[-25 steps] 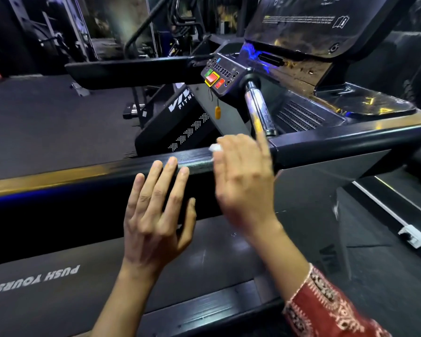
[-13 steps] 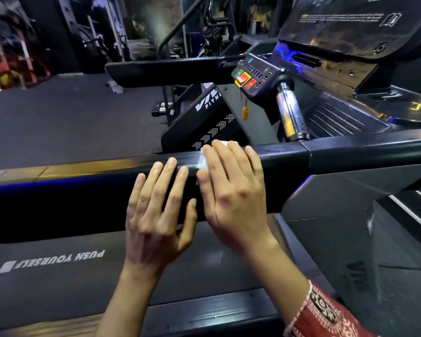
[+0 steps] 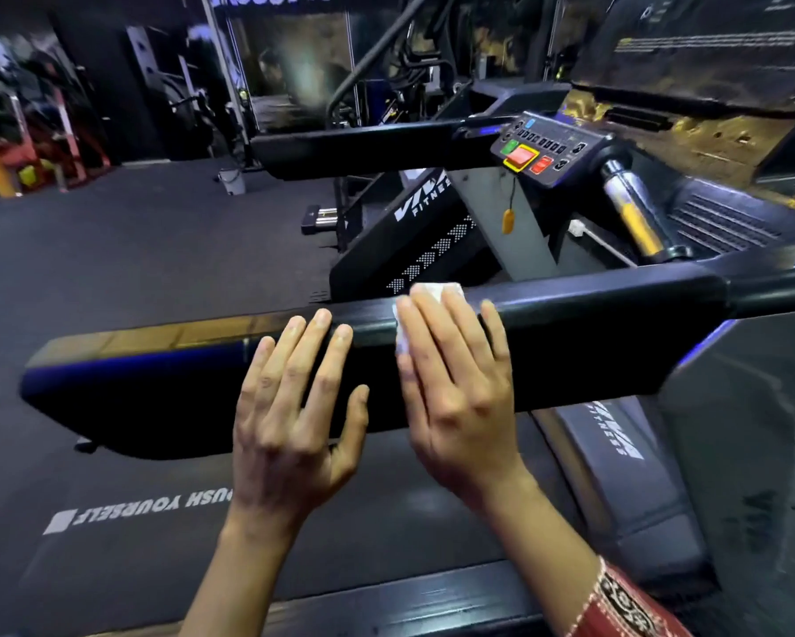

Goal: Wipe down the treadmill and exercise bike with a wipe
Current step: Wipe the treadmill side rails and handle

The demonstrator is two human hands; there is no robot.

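The treadmill's near black handrail (image 3: 593, 342) runs across the middle of the view. My right hand (image 3: 455, 383) lies flat on it with straight fingers and presses a white wipe (image 3: 434, 291) against the rail; the wipe shows only past the fingertips and at the hand's left edge. My left hand (image 3: 294, 406) rests flat on the same rail just to the left, fingers straight, holding nothing. The control panel (image 3: 542, 151) with red and green buttons sits beyond, at the upper right. The treadmill belt (image 3: 157, 521), printed "PUSH YOURSELF", lies below the rail.
A second black handrail (image 3: 363, 149) runs parallel further back. A chrome grip bar (image 3: 634, 218) slants down from the console. A black "VIVA FITNESS" motor cover (image 3: 414, 236) stands behind the rail. Dark gym floor (image 3: 111, 250) spreads left, with racks and equipment at the far left.
My right hand has slid the wipe leftward along the near handrail, away from the chrome bar, closing on my left hand, which stays flat on the rail. The view has swung left.
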